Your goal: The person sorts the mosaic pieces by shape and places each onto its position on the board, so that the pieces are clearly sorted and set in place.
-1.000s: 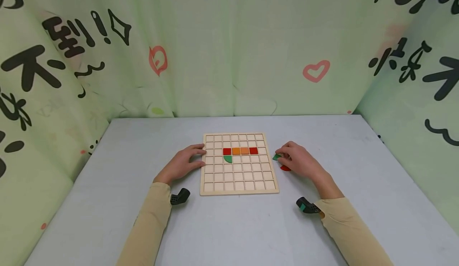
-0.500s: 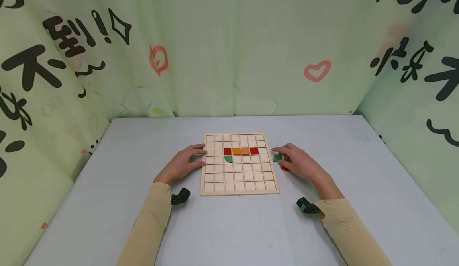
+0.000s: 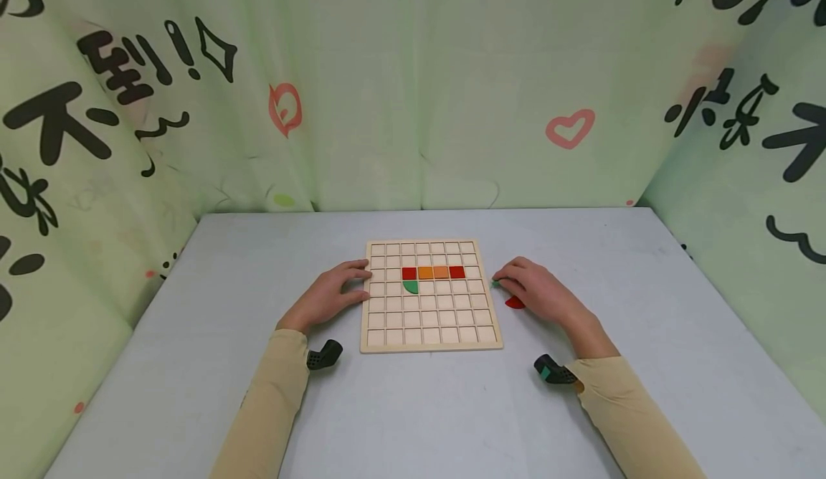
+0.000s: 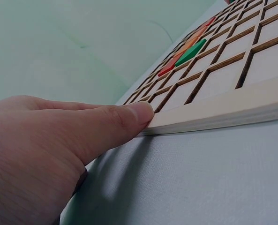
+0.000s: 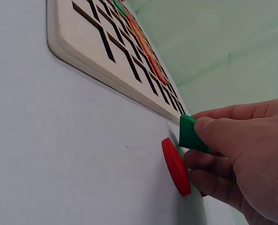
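A wooden grid board [image 3: 431,348] lies on the table between the hands. My left hand [image 3: 329,292] rests at its left edge, fingers fairly straight, the thumb [image 4: 139,112] against the rim in the left wrist view. Beyond the board's right edge, my right hand [image 3: 535,289] pinches a green piece [image 5: 188,133] between thumb and fingers, which partly cover it. Just under those fingers lies a red curved-edged piece [image 5: 176,166]. One row of the grid holds a red square [image 3: 409,273], two orange squares [image 3: 433,272] and another red square [image 3: 457,272]; a green quarter-round piece [image 3: 410,286] sits below the left one.
The pale table [image 3: 426,414] runs back to a green curtain [image 3: 419,106] with printed characters and hearts, which also hangs at both sides. Black wrist-worn devices, one on the left [image 3: 325,354] and one on the right [image 3: 553,370], stick out beside the cuffs.
The right fingers have shifted slightly and the green piece has turned within them, so less of it shows from above. More of the red piece shows than half a second ago. The left hand stays still.
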Tool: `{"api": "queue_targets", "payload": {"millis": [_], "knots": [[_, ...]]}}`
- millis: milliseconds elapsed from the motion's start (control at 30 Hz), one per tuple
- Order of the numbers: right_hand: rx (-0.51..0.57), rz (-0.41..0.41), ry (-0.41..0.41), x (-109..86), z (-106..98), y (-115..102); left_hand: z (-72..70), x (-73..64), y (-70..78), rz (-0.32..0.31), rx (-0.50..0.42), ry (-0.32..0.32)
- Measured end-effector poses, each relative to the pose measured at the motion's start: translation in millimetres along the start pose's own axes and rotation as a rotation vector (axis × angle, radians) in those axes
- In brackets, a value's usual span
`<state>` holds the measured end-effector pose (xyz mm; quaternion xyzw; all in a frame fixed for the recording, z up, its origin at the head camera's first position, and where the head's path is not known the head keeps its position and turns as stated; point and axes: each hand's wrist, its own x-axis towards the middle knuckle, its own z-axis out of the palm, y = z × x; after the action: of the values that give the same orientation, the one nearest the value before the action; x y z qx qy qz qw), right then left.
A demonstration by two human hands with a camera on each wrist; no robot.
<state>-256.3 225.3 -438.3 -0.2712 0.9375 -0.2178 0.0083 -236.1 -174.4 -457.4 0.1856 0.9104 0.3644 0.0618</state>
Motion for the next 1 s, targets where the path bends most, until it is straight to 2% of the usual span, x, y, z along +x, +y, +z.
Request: {"api": "queue_targets", "payload": {"millis": [267, 367, 567, 800, 1000], "knots": [[-0.028, 0.004, -0.098, 6.5, -20, -2, -0.9, 1.6, -0.6, -0.010, 0.008, -0.010], [-0.012, 0.008, -0.106, 10.3, -21, -2, -1.4, 1.8, -0.8, -0.018, 0.008, -0.012], [0.063, 0.084, -0.090, 10.9, -12, -1, -1.0, 1.6, -1.2, -0.007, 0.012, -0.010], [0.018, 0.208, -0.025, 5.6, -3, 3, 0.5, 1.4, -1.9, -0.028, 0.005, -0.012], [0.003, 0.187, -0.022, 4.6, -3, 1, 1.7, 2.2, -3.1, -0.034, 0.010, -0.012]]}}
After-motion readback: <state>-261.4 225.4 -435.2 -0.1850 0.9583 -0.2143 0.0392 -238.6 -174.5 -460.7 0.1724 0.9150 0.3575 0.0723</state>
